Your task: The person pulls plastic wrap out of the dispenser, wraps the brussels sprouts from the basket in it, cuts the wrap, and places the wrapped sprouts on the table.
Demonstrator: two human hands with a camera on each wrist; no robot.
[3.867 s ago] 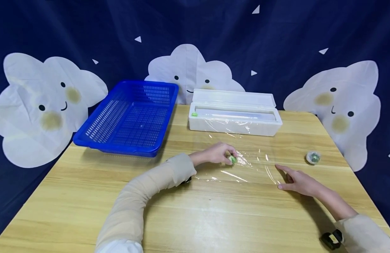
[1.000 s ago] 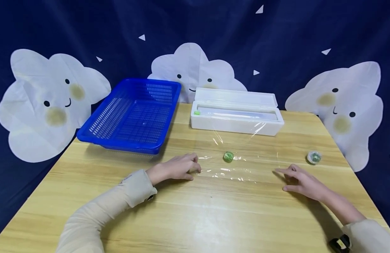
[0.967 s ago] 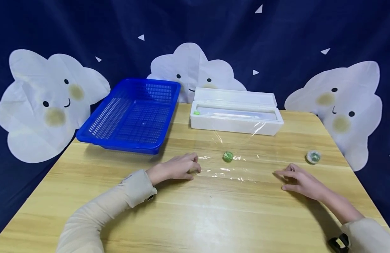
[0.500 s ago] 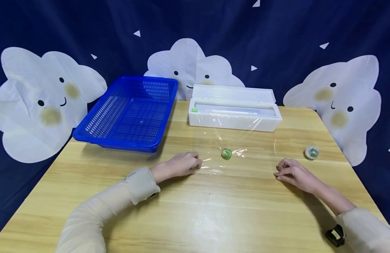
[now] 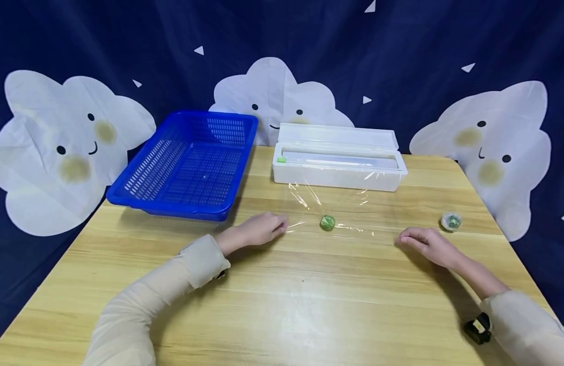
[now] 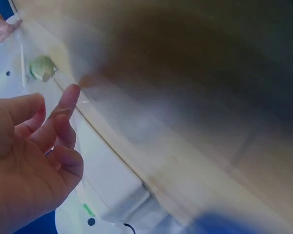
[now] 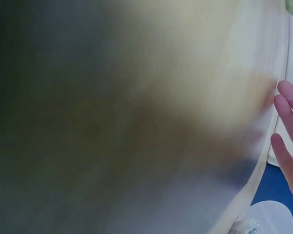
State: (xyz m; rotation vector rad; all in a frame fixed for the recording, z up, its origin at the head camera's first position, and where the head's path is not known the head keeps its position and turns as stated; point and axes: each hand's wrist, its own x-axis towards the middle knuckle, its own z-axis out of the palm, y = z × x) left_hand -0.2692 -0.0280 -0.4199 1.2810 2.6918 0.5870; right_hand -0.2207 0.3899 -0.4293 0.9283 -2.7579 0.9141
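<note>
A sheet of clear plastic wrap (image 5: pixel 353 229) runs from the white plastic wrap dispenser (image 5: pixel 339 178) toward me. On it sits a small round green vegetable (image 5: pixel 327 222), like a Brussels sprout; it also shows in the left wrist view. My left hand (image 5: pixel 261 228) pinches the sheet's near left corner, its fingers curled. At the near right corner my right hand (image 5: pixel 427 245) pinches the wrap between thumb and fingers. The film itself is hard to make out in both wrist views. The dispenser's lid stands up, and a green slider (image 5: pixel 281 159) sits at its left end.
A blue perforated basket (image 5: pixel 204 175) stands at the back left of the wooden table (image 5: pixel 305 305). Near the right edge lies a small wrapped green ball (image 5: pixel 451 221). A dark blue curtain with clouds hangs behind.
My left hand has left the vegetable and moved to the wrap's left corner. Both hands have since closed on the corners and shifted slightly away from me; the wrap's glints have changed.
</note>
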